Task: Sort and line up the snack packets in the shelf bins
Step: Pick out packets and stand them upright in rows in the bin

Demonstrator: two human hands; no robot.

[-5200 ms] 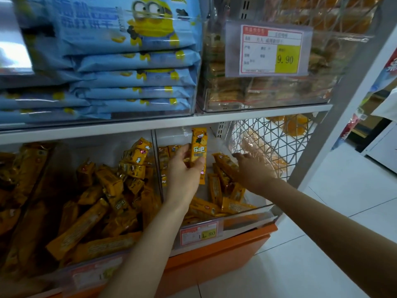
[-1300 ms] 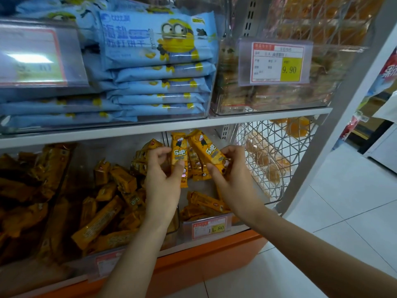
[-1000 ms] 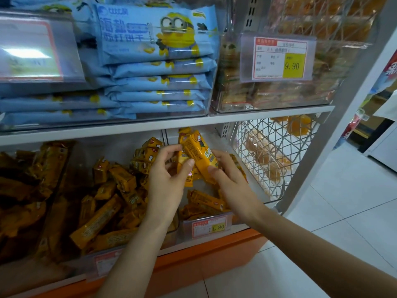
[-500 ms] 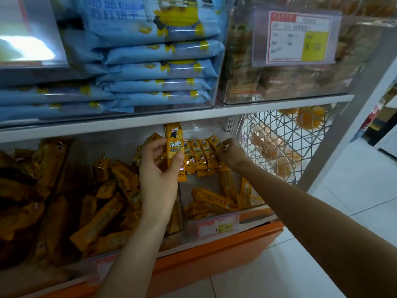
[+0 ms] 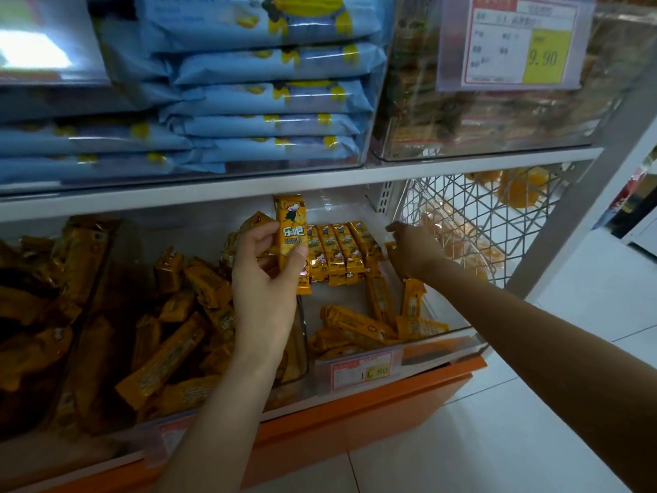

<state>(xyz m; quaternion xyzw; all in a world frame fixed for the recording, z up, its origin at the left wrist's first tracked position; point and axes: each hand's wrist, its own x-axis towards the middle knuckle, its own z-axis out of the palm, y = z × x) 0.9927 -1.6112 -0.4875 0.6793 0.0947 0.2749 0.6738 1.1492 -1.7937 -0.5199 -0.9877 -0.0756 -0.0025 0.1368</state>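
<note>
At the far left, orange snack packets (image 5: 167, 354) are lying jumbled in the left bin (image 5: 89, 446), under a stack of blue packets (image 5: 270, 101) that is sitting on the shelf above; the left hand (image 5: 263, 290) is reaching up from below and pinching one yellow packet (image 5: 292, 229) between thumb and curled fingers, holding it upright over the divider between the two bins; just to its right, in the right bin (image 5: 444, 345), a row of packets (image 5: 337, 254) is sitting side by side towards the back, printed faces up; nearer the front, loose packets (image 5: 359, 325) are lying at odd angles behind a price tag (image 5: 362, 371); the right hand (image 5: 412, 250) is reaching in at the right end of the row, its fingers turned away, so whether it is gripping anything I cannot tell; a wire basket (image 5: 480, 215) is standing just beside it.
</note>
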